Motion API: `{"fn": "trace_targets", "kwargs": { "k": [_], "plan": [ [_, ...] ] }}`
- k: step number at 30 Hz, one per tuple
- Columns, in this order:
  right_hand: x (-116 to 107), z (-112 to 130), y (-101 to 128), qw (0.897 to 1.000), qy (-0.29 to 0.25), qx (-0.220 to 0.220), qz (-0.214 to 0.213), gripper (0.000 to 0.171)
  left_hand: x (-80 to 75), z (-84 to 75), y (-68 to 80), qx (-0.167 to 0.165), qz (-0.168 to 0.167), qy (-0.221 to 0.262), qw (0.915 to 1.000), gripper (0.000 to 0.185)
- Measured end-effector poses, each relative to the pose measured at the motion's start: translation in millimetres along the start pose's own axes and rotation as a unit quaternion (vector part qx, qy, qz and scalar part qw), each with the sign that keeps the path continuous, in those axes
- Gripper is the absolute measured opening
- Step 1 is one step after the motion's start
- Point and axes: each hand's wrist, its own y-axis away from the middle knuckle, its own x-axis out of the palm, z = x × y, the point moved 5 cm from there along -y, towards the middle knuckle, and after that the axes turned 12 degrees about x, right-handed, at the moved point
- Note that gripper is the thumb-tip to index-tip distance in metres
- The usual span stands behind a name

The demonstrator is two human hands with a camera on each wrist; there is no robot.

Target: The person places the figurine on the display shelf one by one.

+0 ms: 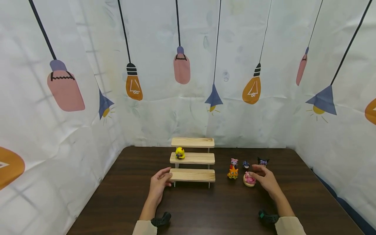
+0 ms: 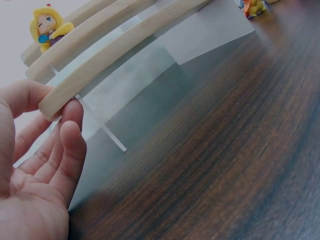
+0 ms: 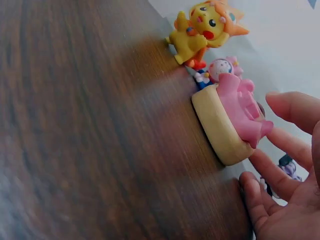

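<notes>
At the left end of a three-tier wooden display stand, my left hand pinches the lowest board between thumb and fingers. A small yellow-haired figurine stands on the left of the middle board. My right hand is around the right and far side of a pink figurine on a cream round base. In the right wrist view its thumb stands apart from the pink figure, and the fingers are loosely spread beside the base; whether a fingertip touches it, I cannot tell.
Close to the right hand stand an orange-and-yellow figurine, a pink-capped figurine, a dark blue figurine and a black-eared figurine. All are on the dark wooden table. A white printed curtain hangs behind.
</notes>
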Motion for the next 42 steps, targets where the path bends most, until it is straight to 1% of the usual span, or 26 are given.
{"fn": "trace_targets", "kwargs": {
  "k": [5, 11, 17, 20, 23, 27, 33, 42],
  "plan": [
    [1, -5, -2, 0.999, 0.015, -0.005, 0.029, 0.063, 0.6, -0.7, -0.3, 0.0, -0.002, 0.005, 1.0, 0.043],
    [1, -9, -3, 0.998, 0.023, -0.025, 0.06, 0.062, 0.1, 0.2, -1.0, -0.002, -0.001, 0.006, 1.0, 0.043],
    [1, -10, -4, 0.996, 0.035, -0.029, 0.082, 0.066, 0.3, 1.4, -2.1, -0.005, 0.003, 0.001, 1.0, 0.044],
    [1, -9, -4, 0.995, 0.043, -0.029, 0.086, 0.068, 0.3, 1.4, -1.4, -0.002, 0.003, 0.0, 1.0, 0.044],
    [1, -8, -3, 0.993, 0.057, -0.043, 0.093, 0.068, 0.3, 1.7, -1.2, -0.001, 0.003, 0.002, 1.0, 0.043],
    [2, -9, -3, 0.992, 0.068, -0.05, 0.098, 0.07, 0.3, 1.6, -1.1, 0.0, 0.002, 0.004, 1.0, 0.042],
    [2, -9, -4, 0.992, 0.062, -0.041, 0.103, 0.071, 0.3, 0.8, -0.6, 0.002, 0.002, 0.002, 1.0, 0.042],
    [3, -11, -2, 0.994, 0.058, -0.016, 0.096, 0.066, 0.9, -0.1, 0.5, 0.005, 0.0, 0.005, 1.0, 0.044]
  ]
}}
